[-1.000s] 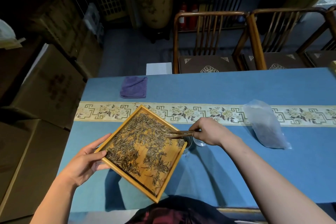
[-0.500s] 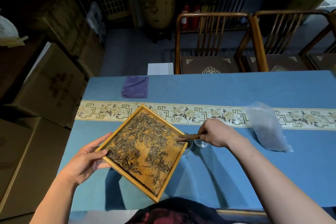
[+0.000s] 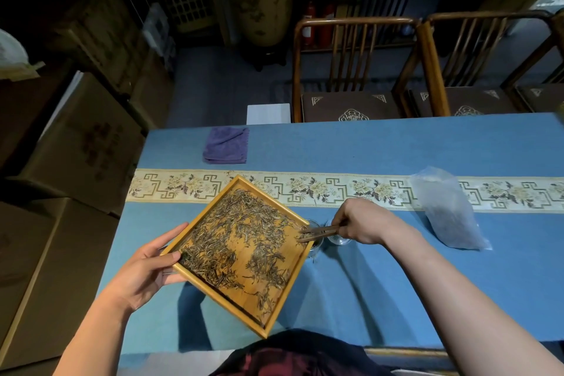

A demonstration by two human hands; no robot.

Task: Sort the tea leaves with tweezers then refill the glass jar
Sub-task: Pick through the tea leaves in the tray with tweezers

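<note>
A square wooden tray (image 3: 213, 293) strewn with dry tea leaves (image 3: 241, 241) is held tilted above the blue table, one corner toward me. My left hand (image 3: 149, 265) grips its left corner, thumb over the rim. My right hand (image 3: 363, 223) holds wooden tweezers (image 3: 317, 233), tips at the tray's right corner among the leaves. Under that corner stands a glass jar (image 3: 316, 246), mostly hidden by the tray. A clear glass lid (image 3: 337, 238) lies right beside it, partly under my right hand.
A clear plastic bag (image 3: 445, 207) holding some tea lies at the right on the patterned runner (image 3: 335, 189). A folded purple cloth (image 3: 225, 145) sits at the back left. Wooden chairs (image 3: 354, 70) stand behind the table; cardboard boxes (image 3: 76, 146) on the left.
My right hand has drawn the tweezers slightly rightward along the tray's right corner, over the jar. The tray and my left hand have stayed nearly still.
</note>
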